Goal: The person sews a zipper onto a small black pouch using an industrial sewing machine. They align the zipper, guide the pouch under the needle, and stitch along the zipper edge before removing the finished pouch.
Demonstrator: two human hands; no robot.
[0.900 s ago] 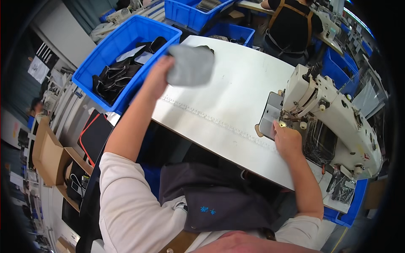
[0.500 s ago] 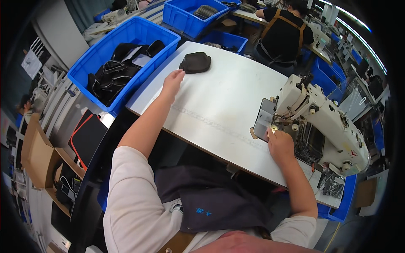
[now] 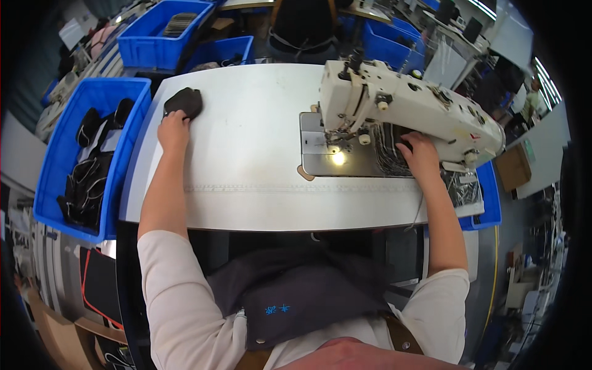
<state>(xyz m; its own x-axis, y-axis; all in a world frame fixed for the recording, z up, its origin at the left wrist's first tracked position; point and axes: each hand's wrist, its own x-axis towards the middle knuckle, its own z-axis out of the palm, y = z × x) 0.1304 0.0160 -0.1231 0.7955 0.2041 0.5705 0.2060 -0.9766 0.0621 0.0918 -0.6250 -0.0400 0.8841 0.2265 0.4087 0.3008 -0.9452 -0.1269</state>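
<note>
At the table's far left, my left hand (image 3: 174,131) has its fingers closed on the near edge of a dark, rounded fabric piece (image 3: 188,102) lying on the white tabletop. My right hand (image 3: 423,159) reaches under the arm of the sewing machine (image 3: 425,102). Its thumb and fingers close on the right side of a stack of dark fabric pieces (image 3: 387,151) with pale edges; the fingertips are partly hidden there. A lit spot shines on the metal machine bed (image 3: 317,161), left of the stack and beside the needle area.
A blue bin (image 3: 137,154) of dark fabric parts stands against the table's left side. Clear plastic packets (image 3: 464,188) lie at the right table end, above another blue bin (image 3: 491,197). Beyond the far edge sits a person (image 3: 303,28) in dark clothing.
My view has turned right. The right hand has gone from the machine bed's front edge to the fabric stack. My left hand now reaches further onto the dark piece.
</note>
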